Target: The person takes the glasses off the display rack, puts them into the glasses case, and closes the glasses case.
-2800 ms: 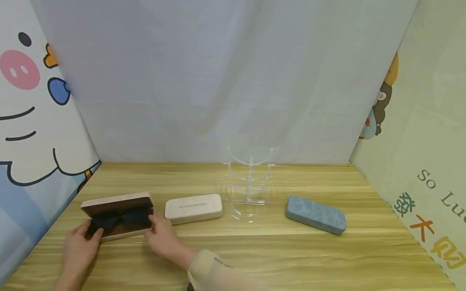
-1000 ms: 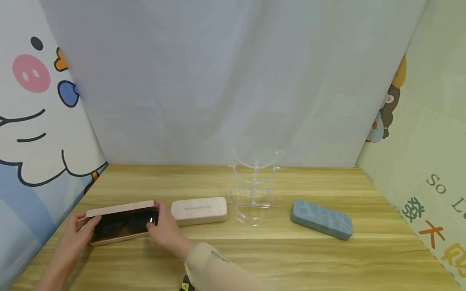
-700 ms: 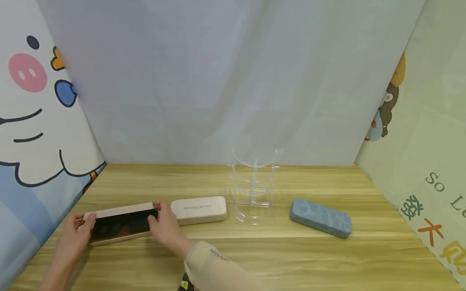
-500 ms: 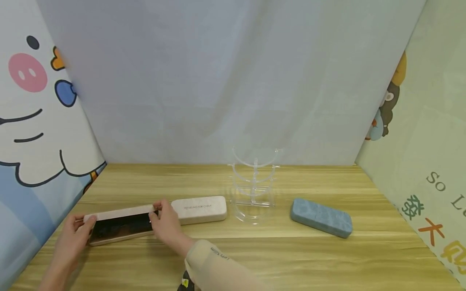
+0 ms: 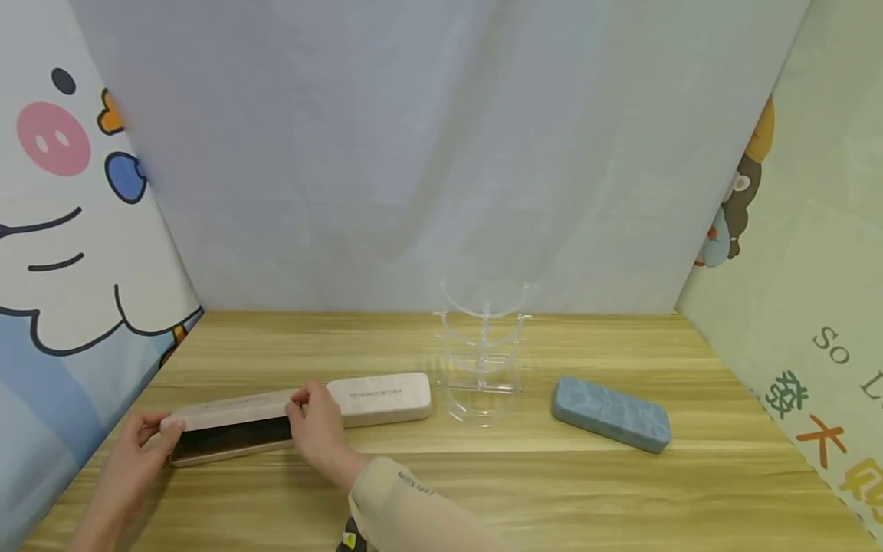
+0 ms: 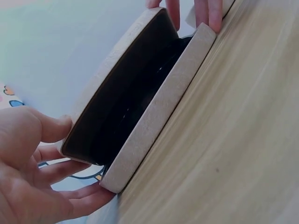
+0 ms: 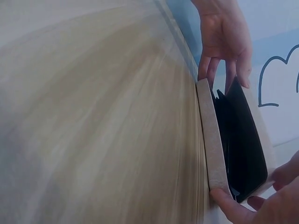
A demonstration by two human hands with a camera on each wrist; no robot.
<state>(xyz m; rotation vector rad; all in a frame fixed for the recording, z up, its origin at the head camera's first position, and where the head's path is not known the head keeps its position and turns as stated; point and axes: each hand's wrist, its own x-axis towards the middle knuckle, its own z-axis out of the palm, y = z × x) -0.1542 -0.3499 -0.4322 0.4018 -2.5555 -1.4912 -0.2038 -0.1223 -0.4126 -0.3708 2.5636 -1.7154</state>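
Note:
A pale pinkish glasses case point(image 5: 234, 410) lies on the table at the left, its lid partly lowered over the dark inside. Dark sunglasses point(image 6: 145, 95) with small glints lie in it, hard to make out in the left wrist view. My left hand point(image 5: 134, 452) grips the case's left end, thumb on the lid's front edge and fingers around the end. At the other end my right hand point(image 5: 319, 429) holds the lid's corner; in the right wrist view its fingers touch both lid and base. The head view hides most of the inside.
A closed white glasses case point(image 5: 386, 399) with lettering lies just right of my right hand. Behind it to the right stands a clear plastic display stand point(image 5: 485, 337) with curved arms. A blue glasses case point(image 5: 610, 414) rests farther right. Printed cloth walls border the wooden table point(image 5: 552, 498).
The lid has come down towards the front: it stood wide open with the sunglasses in plain view, and now covers most of the inside. Both hands have shifted from the base up to the lid.

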